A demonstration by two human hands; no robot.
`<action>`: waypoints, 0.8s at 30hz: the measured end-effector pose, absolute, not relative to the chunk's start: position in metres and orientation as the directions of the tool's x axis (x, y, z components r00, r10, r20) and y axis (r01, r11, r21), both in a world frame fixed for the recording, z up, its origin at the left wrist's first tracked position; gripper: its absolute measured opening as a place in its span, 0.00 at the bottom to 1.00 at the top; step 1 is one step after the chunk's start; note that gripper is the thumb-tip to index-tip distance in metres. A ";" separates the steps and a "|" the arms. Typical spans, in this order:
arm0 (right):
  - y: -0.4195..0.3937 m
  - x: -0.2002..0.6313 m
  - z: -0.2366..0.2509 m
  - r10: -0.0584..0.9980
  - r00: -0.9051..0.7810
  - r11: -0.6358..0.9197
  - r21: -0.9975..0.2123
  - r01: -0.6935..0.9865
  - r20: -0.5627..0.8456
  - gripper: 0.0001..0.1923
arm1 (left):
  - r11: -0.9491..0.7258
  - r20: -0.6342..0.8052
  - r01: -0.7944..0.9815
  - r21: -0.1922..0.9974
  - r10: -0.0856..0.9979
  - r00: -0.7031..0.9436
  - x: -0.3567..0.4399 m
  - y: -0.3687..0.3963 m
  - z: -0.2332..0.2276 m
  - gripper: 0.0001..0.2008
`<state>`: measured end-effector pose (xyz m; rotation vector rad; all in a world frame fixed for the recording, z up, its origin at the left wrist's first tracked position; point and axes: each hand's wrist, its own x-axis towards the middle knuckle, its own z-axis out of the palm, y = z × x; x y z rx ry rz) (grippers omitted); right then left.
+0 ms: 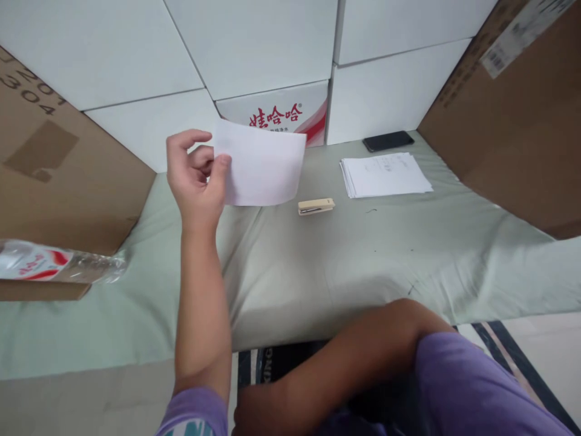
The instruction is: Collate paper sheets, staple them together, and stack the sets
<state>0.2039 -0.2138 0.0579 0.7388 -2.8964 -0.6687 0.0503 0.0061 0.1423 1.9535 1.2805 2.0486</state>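
Raised over the far part of the covered surface, my left hand (197, 172) pinches the left edge of a white sheet of paper (263, 163) between thumb and fingers. The sheet stands upright and curves slightly. My right hand (259, 410) is drawn in close to my body at the bottom of the view; it is blurred and its fingers cannot be made out. A cream stapler (316, 206) lies on the cloth just right of and below the held sheet. To its right rests a stack of white papers (385, 174) with faint writing on top.
A black phone (388, 141) lies behind the stack. White boxes (272, 42) form a wall at the back. Brown cardboard boxes (68, 163) stand at left and right. A clear plastic bottle (63, 261) lies on its side at left. Green cloth (354, 266) covers the surface.
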 end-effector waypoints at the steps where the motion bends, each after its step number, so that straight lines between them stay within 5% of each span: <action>1: -0.210 0.213 0.051 -0.456 -0.884 0.858 0.316 -0.406 0.101 0.25 | -0.668 0.818 0.486 0.564 0.533 -0.216 0.056 0.000 0.141 0.23; 3: -0.184 0.240 0.043 -0.234 -0.864 0.965 0.000 -0.261 0.445 0.11 | -0.664 0.803 0.456 0.593 0.533 -0.267 0.064 -0.009 0.131 0.23; 4: -0.162 0.258 0.041 -0.045 -0.812 0.982 -0.124 -0.143 0.582 0.12 | -0.646 0.775 0.430 0.630 0.552 -0.307 0.067 -0.012 0.121 0.22; 5: -0.135 0.278 0.040 0.254 -0.717 0.955 -0.286 0.079 0.649 0.11 | -0.620 0.734 0.394 0.679 0.580 -0.352 0.070 -0.015 0.109 0.20; 7: -0.074 0.319 0.041 0.709 -0.330 0.702 -0.587 0.403 0.623 0.14 | -0.557 0.634 0.305 0.772 0.646 -0.426 0.073 -0.018 0.081 0.18; 9: -0.020 0.352 0.041 0.883 0.005 0.417 -0.790 0.450 0.469 0.30 | -0.515 0.549 0.214 0.830 0.683 -0.482 0.074 -0.020 0.052 0.19; 11: 0.016 0.370 0.038 0.959 -0.114 0.283 -0.909 0.306 0.260 0.33 | -0.473 0.485 0.161 0.866 0.720 -0.495 0.076 -0.020 0.029 0.19; 15: 0.029 0.370 0.024 0.825 -0.555 0.177 -0.982 0.073 0.107 0.27 | -0.415 0.444 0.178 0.893 0.740 -0.506 0.079 -0.020 0.011 0.20; 24: 0.016 0.364 0.023 0.868 -0.464 0.268 -0.953 0.143 0.174 0.26 | -0.386 0.410 0.141 0.912 0.832 -0.372 0.085 -0.021 0.003 0.23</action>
